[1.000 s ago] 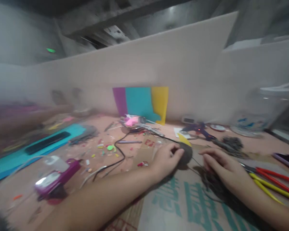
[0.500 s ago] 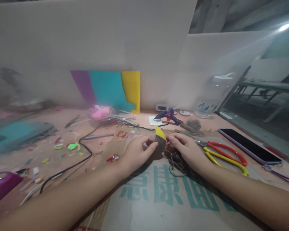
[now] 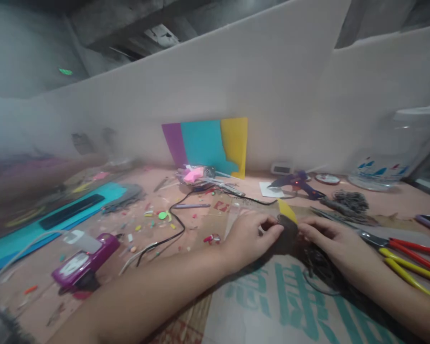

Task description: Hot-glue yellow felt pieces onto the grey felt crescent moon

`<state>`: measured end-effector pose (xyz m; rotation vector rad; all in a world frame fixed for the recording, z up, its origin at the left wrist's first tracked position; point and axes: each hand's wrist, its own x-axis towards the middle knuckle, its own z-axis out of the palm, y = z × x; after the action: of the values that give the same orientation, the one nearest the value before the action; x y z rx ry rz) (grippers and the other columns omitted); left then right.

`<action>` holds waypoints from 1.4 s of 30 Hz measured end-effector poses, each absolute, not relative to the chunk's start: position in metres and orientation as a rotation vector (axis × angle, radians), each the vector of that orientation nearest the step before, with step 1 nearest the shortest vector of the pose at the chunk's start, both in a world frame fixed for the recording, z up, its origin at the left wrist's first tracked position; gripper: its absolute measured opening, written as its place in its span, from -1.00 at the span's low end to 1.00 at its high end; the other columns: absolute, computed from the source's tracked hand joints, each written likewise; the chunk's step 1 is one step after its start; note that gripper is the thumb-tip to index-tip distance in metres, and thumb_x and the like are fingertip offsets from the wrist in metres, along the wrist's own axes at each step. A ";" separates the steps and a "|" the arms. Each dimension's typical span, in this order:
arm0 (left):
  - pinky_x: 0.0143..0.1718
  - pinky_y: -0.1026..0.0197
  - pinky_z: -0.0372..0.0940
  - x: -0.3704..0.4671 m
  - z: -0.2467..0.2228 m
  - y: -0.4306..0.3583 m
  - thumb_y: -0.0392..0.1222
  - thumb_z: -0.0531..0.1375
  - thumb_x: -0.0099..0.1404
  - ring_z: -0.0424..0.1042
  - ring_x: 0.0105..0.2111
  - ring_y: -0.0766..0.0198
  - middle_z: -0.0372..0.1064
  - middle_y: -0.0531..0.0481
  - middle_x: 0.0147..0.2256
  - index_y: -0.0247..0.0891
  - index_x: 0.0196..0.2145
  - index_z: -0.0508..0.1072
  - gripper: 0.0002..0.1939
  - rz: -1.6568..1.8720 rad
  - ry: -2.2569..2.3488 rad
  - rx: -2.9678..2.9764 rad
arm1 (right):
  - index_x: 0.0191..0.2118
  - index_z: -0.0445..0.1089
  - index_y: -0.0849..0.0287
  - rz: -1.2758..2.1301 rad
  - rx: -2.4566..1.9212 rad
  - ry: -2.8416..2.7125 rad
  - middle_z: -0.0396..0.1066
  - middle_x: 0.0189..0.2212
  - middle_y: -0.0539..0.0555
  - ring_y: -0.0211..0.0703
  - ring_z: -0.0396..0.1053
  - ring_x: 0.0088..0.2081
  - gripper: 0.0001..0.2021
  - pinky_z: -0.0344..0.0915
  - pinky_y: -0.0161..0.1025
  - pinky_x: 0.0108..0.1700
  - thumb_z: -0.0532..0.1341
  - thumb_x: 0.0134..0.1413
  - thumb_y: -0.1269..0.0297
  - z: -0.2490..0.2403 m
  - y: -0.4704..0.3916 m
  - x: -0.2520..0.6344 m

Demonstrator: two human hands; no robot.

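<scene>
A small piece, yellow at its tip (image 3: 286,209) and wrapped in dark grey lower down, stands upright between my hands. My left hand (image 3: 254,236) is closed, pinching its left edge between thumb and index finger. At the right edge, my right hand (image 3: 331,239) is closed in a pinch, with dark grey yarn (image 3: 318,267) trailing in a loose tangle beneath it. The exact grip of the right fingertips is partly hidden. Both hands are just above a paper sheet with teal characters (image 3: 297,296).
A glue gun (image 3: 297,184) with a red light lies behind the hands. Red-and-yellow-handled scissors (image 3: 397,246) and a grey yarn bundle (image 3: 349,203) are right. Left are a black cable (image 3: 179,229), colourful scraps and a purple power socket (image 3: 86,265). A coloured board (image 3: 204,143) leans behind.
The view has turned left, so the table things appear farther right and more of the left side shows. Both hands keep their pinches on either side of the yellow-tipped piece.
</scene>
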<state>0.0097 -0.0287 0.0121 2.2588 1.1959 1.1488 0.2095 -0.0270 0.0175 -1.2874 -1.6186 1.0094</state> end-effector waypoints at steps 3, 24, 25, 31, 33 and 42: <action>-0.16 0.19 0.24 0.010 0.011 -0.028 -0.05 0.15 0.32 0.44 -0.31 0.23 0.55 -0.02 -0.34 -0.26 -0.38 0.53 -0.74 1.130 1.192 2.227 | -0.40 0.49 0.15 1.052 -1.279 -1.590 0.51 -0.44 0.09 -0.05 0.43 -0.36 -0.57 0.39 -0.19 -0.31 0.35 -0.20 -0.16 0.015 -0.025 0.210; -0.43 0.31 0.21 0.006 0.007 -0.011 -0.07 0.31 0.08 0.33 -0.51 0.38 0.36 0.08 -0.49 -0.31 -0.36 0.42 -0.74 1.006 0.902 1.437 | -0.40 0.37 0.17 1.183 -1.132 -1.635 0.36 -0.55 -0.04 -0.26 0.32 -0.52 -0.73 0.27 -0.31 -0.46 0.29 0.00 0.04 0.009 -0.028 0.204; -0.44 0.31 0.21 0.007 0.007 -0.011 -0.03 0.30 0.10 0.33 -0.51 0.37 0.35 0.08 -0.50 -0.31 -0.36 0.42 -0.72 1.025 0.913 1.463 | -0.40 0.37 0.17 1.182 -1.130 -1.636 0.36 -0.55 -0.04 -0.25 0.32 -0.51 -0.73 0.27 -0.30 -0.45 0.29 0.00 0.05 0.009 -0.028 0.205; -0.43 0.31 0.22 0.006 0.000 -0.010 0.01 0.18 0.26 0.34 -0.49 0.36 0.35 0.07 -0.45 -0.28 -0.33 0.39 -0.74 1.141 0.989 1.605 | -0.41 0.37 0.18 1.138 -1.140 -1.672 0.35 -0.55 -0.05 -0.24 0.33 -0.49 -0.76 0.27 -0.30 -0.42 0.28 0.01 0.09 0.009 -0.028 0.205; -0.44 0.32 0.21 0.005 -0.001 -0.009 0.00 0.16 0.28 0.34 -0.49 0.37 0.36 0.08 -0.46 -0.27 -0.31 0.39 -0.75 1.151 1.016 1.619 | -0.40 0.38 0.18 1.145 -1.134 -1.677 0.36 -0.55 -0.05 -0.24 0.33 -0.49 -0.76 0.26 -0.30 -0.43 0.28 0.02 0.09 0.008 -0.028 0.206; -0.47 0.32 0.18 0.008 0.007 -0.012 -0.11 0.18 0.19 0.29 -0.53 0.37 0.34 0.08 -0.53 -0.29 -0.44 0.39 -0.82 1.042 1.116 1.617 | -0.37 0.38 0.17 1.140 -1.105 -1.695 0.39 -0.53 -0.04 -0.25 0.35 -0.49 -0.80 0.28 -0.31 -0.43 0.24 0.10 0.14 0.006 -0.031 0.206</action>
<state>0.0080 -0.0122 0.0072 1.6170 1.1156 1.0425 0.2060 -0.0306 0.0062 -1.1047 -1.6954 1.1398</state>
